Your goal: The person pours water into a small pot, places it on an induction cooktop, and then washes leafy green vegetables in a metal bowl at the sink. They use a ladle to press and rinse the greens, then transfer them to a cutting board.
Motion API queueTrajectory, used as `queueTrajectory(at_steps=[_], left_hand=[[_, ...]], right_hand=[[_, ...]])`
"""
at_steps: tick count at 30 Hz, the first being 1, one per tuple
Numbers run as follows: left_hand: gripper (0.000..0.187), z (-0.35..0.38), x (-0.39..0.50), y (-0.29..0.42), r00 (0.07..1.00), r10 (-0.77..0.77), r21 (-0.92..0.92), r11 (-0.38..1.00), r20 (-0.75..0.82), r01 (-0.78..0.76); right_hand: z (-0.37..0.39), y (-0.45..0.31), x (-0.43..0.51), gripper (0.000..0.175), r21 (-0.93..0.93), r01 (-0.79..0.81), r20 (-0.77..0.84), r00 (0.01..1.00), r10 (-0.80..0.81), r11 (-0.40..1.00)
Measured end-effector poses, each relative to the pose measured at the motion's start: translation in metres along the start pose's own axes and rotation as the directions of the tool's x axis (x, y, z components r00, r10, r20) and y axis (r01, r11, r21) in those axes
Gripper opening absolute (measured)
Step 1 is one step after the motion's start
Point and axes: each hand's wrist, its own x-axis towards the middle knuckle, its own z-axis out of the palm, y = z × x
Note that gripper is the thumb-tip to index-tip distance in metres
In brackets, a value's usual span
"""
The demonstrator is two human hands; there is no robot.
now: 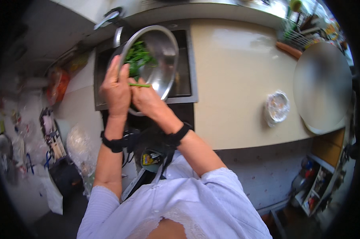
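Observation:
A large stainless steel mixing bowl point(165, 59) is tilted on its side over the sink point(195, 71). Chopped-looking leafy greens point(139, 56) lie against its inner left wall. My left hand point(116, 92) grips the bowl's left rim, fingers outside and thumb at the edge. Inside the near part of the bowl, my right hand point(147, 98) is curled at the lower end of the greens. A green stem point(139, 85) lies across its fingers. My right fingertips are partly hidden. Both wrists wear black bands.
A faucet point(118, 37) rises behind the bowl. Right of the sink runs a beige countertop point(233, 74) holding a plastic-wrapped small bowl point(277, 106). Farther right are a round lid-like disc point(323, 86) and a wire rack point(296, 37) of utensils. Plastic bags point(80, 143) hang at left.

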Motion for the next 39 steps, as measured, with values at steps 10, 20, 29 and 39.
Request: queueTrajectory(at_steps=[10,20,29,39], left_hand=[[0.026,-0.026,-0.023,-0.070,0.785,-0.525,-0.727,0.390,0.329,0.565],[0.042,0.012,-0.095,-0.081,0.618,-0.514,-0.742,-0.057,0.595,0.668],[0.041,0.041,-0.125,-0.002,0.650,-0.398,-0.733,-0.091,0.648,0.674],[0.038,0.084,-0.230,0.105,0.604,-0.514,-0.740,-0.096,0.609,0.665]], right_hand=[[-0.020,-0.018,-0.006,0.045,-0.225,-0.204,0.262,0.929,0.261,0.953],[-0.113,-0.047,-0.036,0.064,-0.457,-0.403,0.317,0.759,0.568,0.793],[-0.222,-0.066,-0.117,0.017,-0.622,-0.230,0.180,0.888,0.423,0.748],[-0.386,-0.052,-0.224,0.020,-0.154,-0.460,0.035,0.882,0.470,0.875]])
